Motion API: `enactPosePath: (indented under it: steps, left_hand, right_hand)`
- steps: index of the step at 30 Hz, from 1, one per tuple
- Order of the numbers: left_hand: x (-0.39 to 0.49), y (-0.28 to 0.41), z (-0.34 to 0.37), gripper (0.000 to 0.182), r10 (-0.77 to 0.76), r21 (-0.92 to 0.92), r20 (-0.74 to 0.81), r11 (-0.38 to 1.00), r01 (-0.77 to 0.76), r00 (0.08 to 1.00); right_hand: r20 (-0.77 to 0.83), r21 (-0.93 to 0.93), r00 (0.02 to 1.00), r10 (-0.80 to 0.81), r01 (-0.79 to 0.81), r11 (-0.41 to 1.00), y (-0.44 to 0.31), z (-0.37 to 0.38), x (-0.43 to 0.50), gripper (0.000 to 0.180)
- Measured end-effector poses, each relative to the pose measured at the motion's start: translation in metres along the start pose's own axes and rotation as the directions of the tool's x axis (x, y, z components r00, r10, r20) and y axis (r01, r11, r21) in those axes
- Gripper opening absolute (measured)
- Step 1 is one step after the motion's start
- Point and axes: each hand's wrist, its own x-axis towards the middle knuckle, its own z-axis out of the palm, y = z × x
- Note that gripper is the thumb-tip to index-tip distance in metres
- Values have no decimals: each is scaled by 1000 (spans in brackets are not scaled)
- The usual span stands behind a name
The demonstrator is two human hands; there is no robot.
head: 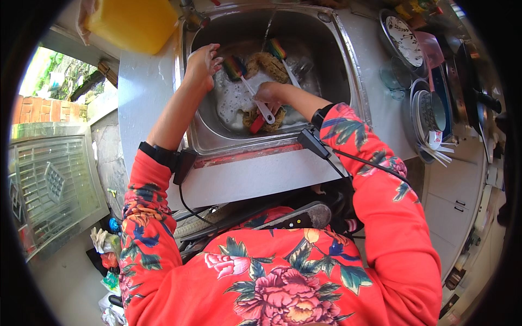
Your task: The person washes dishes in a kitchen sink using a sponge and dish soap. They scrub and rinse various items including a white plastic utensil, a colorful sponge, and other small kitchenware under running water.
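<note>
Over the left rim of a stainless steel sink (197, 122), my left hand (204, 65) is held with suds on its fingers and nothing in them. My right hand (270, 94) reaches down into the sink, its fingers curled and partly hidden. Against it lies the white handle of a rainbow sponge brush (234, 68). Just below are a red object (257, 123) and a tan fibrous scrubber (274, 122). Farther back in the foam rest another tan scrubber (267, 65) and a second rainbow sponge brush (277, 49). A thin stream of water (268, 26) runs into the sink.
A tap (195, 16) and a yellow plastic container (132, 24) stand at the back left. To the right are a patterned plate (403, 40), a glass mug (395, 77) and stacked bowls (428, 110). Cables (371, 165) hang from both wrist devices. A bicycle tyre (200, 224) shows below the counter.
</note>
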Motion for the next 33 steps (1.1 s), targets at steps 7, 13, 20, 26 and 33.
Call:
enactPosePath:
  steps: [7, 13, 20, 26, 33]
  left_hand:
    - [2, -5, 3, 32, -11, 45, 23, 999, 10, 1000]
    - [0, -3, -3, 35, 64, 20, -5, 998, -64, 998]
    - [-33, 4, 7, 57, 84, -42, 18, 996, -83, 996]
    - [-77, 17, 33, 44, 201, -156, 341, 975, -156, 918]
    - [-113, 23, 50, 41, 233, -230, 398, 962, -150, 887]
  right_hand:
    - [224, -25, 975, 7, -1, 1000, 0, 9, 47, 28]
    - [-9, -80, 998, 69, -70, 994, -3, 8, 32, 20]
    - [-451, -620, 586, -673, 337, 709, -17, 0, -66, 25]
    - [-593, -563, 364, -718, 449, 693, 7, 14, -128, 25]
    - [-629, -520, 168, -759, 636, 571, 29, 25, -132, 22]
